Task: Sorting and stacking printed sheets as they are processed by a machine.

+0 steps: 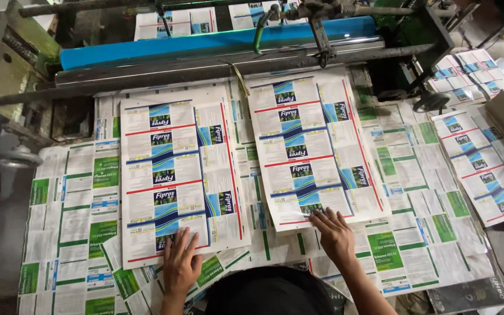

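Observation:
Two printed sheets of blue, white and red carton blanks lie side by side in front of me. My left hand (181, 263) rests flat, fingers spread, on the near edge of the left sheet (176, 175). My right hand (333, 233) lies flat on the near edge of the right sheet (310, 146). Neither hand grips anything. Both sheets rest on a layer of green and white printed sheets (77, 216) that covers the work surface.
A machine with a blue roller (217, 44) and grey metal bars runs across the far side. More blue and white sheets (485, 169) are stacked at the right. A metal frame and handwheel (16, 157) stand at the left. A dark rounded shape (269, 291) fills the bottom centre.

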